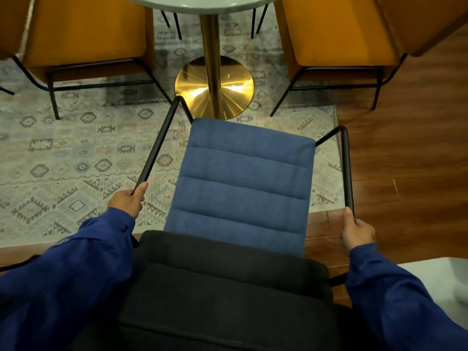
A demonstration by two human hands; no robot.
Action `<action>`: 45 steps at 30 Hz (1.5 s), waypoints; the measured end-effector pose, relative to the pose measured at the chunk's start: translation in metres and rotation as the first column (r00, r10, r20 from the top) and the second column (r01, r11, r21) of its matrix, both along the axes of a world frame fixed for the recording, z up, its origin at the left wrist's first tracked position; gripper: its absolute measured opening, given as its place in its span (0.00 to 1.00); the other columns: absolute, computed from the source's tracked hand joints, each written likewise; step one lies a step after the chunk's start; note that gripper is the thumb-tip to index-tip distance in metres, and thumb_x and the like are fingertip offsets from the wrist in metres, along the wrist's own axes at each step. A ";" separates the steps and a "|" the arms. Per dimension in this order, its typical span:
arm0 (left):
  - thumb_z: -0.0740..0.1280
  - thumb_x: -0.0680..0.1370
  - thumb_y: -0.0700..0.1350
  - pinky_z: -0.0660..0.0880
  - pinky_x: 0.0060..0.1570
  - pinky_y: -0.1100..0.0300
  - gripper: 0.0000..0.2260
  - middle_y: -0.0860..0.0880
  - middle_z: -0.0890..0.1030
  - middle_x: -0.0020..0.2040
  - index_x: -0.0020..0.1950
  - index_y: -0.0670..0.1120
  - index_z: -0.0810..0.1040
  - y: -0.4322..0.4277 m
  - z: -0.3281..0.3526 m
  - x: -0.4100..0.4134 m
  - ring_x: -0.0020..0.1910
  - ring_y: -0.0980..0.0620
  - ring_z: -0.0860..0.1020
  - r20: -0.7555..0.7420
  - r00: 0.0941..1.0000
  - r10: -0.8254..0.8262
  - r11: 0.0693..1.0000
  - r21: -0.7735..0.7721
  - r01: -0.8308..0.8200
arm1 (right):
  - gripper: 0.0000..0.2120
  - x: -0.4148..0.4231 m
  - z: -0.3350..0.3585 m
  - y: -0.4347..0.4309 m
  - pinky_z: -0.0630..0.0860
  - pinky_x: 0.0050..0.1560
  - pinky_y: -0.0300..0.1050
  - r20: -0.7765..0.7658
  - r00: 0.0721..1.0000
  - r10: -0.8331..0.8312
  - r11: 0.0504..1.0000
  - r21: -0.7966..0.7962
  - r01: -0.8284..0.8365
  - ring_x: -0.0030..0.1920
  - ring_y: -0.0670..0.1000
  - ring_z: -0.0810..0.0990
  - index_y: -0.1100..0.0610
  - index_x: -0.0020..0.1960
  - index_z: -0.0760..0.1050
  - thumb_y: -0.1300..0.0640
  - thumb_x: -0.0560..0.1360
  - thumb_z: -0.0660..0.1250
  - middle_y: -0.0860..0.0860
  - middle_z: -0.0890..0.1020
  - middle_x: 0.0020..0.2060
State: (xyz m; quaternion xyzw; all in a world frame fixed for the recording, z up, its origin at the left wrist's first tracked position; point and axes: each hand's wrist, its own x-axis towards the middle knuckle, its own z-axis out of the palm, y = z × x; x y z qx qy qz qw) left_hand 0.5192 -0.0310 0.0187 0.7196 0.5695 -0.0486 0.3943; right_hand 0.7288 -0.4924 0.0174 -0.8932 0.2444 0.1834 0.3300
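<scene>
A blue padded chair (243, 178) with a dark backrest (228, 274) stands right below me, its seat pointing toward a round table. My left hand (128, 201) grips the rear end of the black left armrest (158, 145). My right hand (355, 233) grips the rear end of the black right armrest (347, 168). Both arms wear blue sleeves. The chair's legs are hidden under the seat.
A white round table top (202, 3) on a gold pedestal base (214, 87) stands just ahead of the seat. Two mustard chairs flank it, one left (83, 36) and one right (336, 34). A patterned rug (63, 160) meets wood flooring (405, 148) on the right.
</scene>
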 end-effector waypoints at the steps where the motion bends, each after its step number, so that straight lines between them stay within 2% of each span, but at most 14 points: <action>1: 0.61 0.75 0.63 0.71 0.39 0.50 0.25 0.44 0.74 0.29 0.36 0.41 0.75 0.001 0.001 -0.005 0.31 0.44 0.72 0.008 0.999 0.035 0.999 -0.014 -0.035 | 0.26 0.005 0.004 0.005 0.72 0.49 0.51 0.018 1.000 0.024 1.000 0.016 -0.024 0.43 0.60 0.76 0.60 0.36 0.74 0.39 0.77 0.59 0.57 0.76 0.33; 3: 0.61 0.74 0.64 0.70 0.37 0.52 0.25 0.44 0.73 0.29 0.37 0.41 0.75 0.002 0.003 -0.015 0.28 0.45 0.70 0.017 0.995 0.096 0.995 -0.029 -0.096 | 0.25 0.021 0.012 0.017 0.69 0.45 0.48 0.048 0.996 0.069 0.997 0.041 -0.071 0.40 0.59 0.75 0.61 0.35 0.74 0.41 0.78 0.60 0.56 0.74 0.30; 9: 0.61 0.74 0.64 0.71 0.38 0.48 0.27 0.40 0.73 0.30 0.39 0.38 0.76 0.003 0.003 -0.034 0.28 0.43 0.69 0.038 0.972 0.230 0.971 -0.072 -0.227 | 0.30 0.064 0.015 0.048 0.74 0.42 0.55 0.057 0.987 0.148 0.988 0.040 -0.151 0.37 0.60 0.76 0.65 0.42 0.78 0.36 0.75 0.60 0.62 0.77 0.35; 12: 0.60 0.73 0.64 0.71 0.55 0.30 0.29 0.26 0.77 0.46 0.46 0.35 0.77 0.005 -0.004 -0.040 0.45 0.25 0.75 -0.019 0.957 0.289 0.953 -0.095 -0.289 | 0.29 0.079 0.008 0.061 0.72 0.40 0.54 0.063 0.981 0.181 0.982 0.044 -0.184 0.36 0.58 0.73 0.64 0.42 0.77 0.36 0.75 0.61 0.60 0.75 0.33; 15: 0.58 0.74 0.65 0.67 0.60 0.28 0.33 0.25 0.74 0.59 0.56 0.34 0.75 0.006 -0.005 -0.034 0.58 0.22 0.72 -0.073 0.956 0.283 0.952 -0.103 -0.289 | 0.26 0.086 0.006 0.069 0.73 0.42 0.54 0.054 0.972 0.227 0.972 0.056 -0.230 0.38 0.59 0.76 0.65 0.44 0.78 0.41 0.77 0.61 0.60 0.77 0.36; 18: 0.52 0.76 0.64 0.74 0.60 0.40 0.33 0.31 0.79 0.54 0.55 0.36 0.78 0.009 0.000 -0.030 0.52 0.31 0.77 -0.209 0.944 0.256 0.965 -0.009 -0.263 | 0.20 0.089 0.000 0.075 0.74 0.40 0.47 0.010 0.966 0.260 0.965 0.041 -0.260 0.39 0.59 0.78 0.61 0.44 0.76 0.44 0.78 0.60 0.59 0.79 0.39; 22: 0.54 0.77 0.62 0.75 0.57 0.45 0.29 0.34 0.80 0.56 0.57 0.38 0.77 0.013 -0.005 -0.033 0.54 0.35 0.78 -0.146 0.958 0.246 0.967 -0.034 -0.253 | 0.19 0.088 -0.010 0.076 0.73 0.36 0.44 -0.044 0.955 0.292 0.956 0.003 -0.292 0.36 0.59 0.76 0.60 0.46 0.73 0.44 0.79 0.59 0.55 0.75 0.33; 24: 0.56 0.76 0.62 0.74 0.53 0.49 0.28 0.35 0.81 0.54 0.56 0.39 0.78 0.013 -0.007 -0.037 0.46 0.40 0.77 -0.120 0.956 0.266 0.961 -0.042 -0.272 | 0.18 0.087 -0.014 0.075 0.72 0.35 0.44 -0.069 0.953 0.295 0.955 -0.014 -0.296 0.35 0.58 0.75 0.61 0.48 0.74 0.45 0.79 0.59 0.55 0.75 0.34; 28: 0.58 0.67 0.64 0.69 0.44 0.52 0.26 0.41 0.75 0.44 0.49 0.43 0.77 0.013 -0.003 -0.034 0.40 0.44 0.72 -0.045 0.936 0.350 0.924 -0.146 -0.352 | 0.18 0.092 -0.010 0.077 0.72 0.52 0.53 -0.141 0.906 0.400 0.908 -0.075 -0.413 0.47 0.60 0.75 0.67 0.60 0.73 0.54 0.80 0.56 0.58 0.73 0.44; 31: 0.60 0.71 0.55 0.74 0.45 0.48 0.20 0.39 0.78 0.42 0.50 0.39 0.77 0.008 0.001 -0.042 0.42 0.41 0.75 -0.030 0.933 0.359 0.921 -0.153 -0.359 | 0.17 0.082 -0.003 0.069 0.74 0.59 0.63 -0.184 0.891 0.415 0.896 -0.086 -0.435 0.52 0.66 0.77 0.65 0.64 0.68 0.57 0.80 0.58 0.65 0.77 0.51; 34: 0.63 0.76 0.47 0.75 0.59 0.40 0.16 0.34 0.81 0.52 0.59 0.39 0.75 -0.007 0.011 -0.052 0.52 0.34 0.79 -0.094 0.967 0.237 0.971 -0.009 -0.239 | 0.17 0.064 0.011 0.060 0.74 0.59 0.64 -0.214 0.860 0.464 0.864 -0.107 -0.493 0.56 0.70 0.77 0.64 0.66 0.64 0.61 0.79 0.59 0.69 0.76 0.58; 38: 0.67 0.75 0.49 0.73 0.58 0.45 0.19 0.37 0.80 0.58 0.63 0.42 0.75 -0.037 0.047 -0.064 0.57 0.35 0.77 -0.206 0.978 -0.036 0.980 0.187 0.075 | 0.19 0.035 0.037 0.053 0.72 0.53 0.52 -0.165 0.827 0.538 0.791 -0.241 -0.563 0.58 0.66 0.75 0.63 0.68 0.65 0.62 0.77 0.61 0.65 0.73 0.62; 41: 0.68 0.75 0.44 0.74 0.55 0.47 0.12 0.37 0.80 0.56 0.57 0.41 0.80 -0.066 0.076 -0.072 0.53 0.37 0.78 -0.081 0.960 -0.269 0.920 0.274 0.281 | 0.22 0.008 0.057 0.051 0.72 0.59 0.56 -0.153 0.785 0.600 0.752 -0.225 -0.619 0.61 0.65 0.72 0.58 0.69 0.65 0.56 0.77 0.63 0.62 0.67 0.66; 45: 0.69 0.74 0.39 0.76 0.53 0.53 0.06 0.43 0.83 0.48 0.50 0.43 0.82 -0.113 0.111 -0.073 0.48 0.44 0.81 0.110 0.828 -0.550 0.805 0.334 0.490 | 0.17 -0.026 0.082 0.042 0.70 0.64 0.55 -0.152 0.709 0.689 0.687 -0.173 -0.705 0.64 0.63 0.70 0.56 0.64 0.71 0.54 0.76 0.64 0.59 0.67 0.66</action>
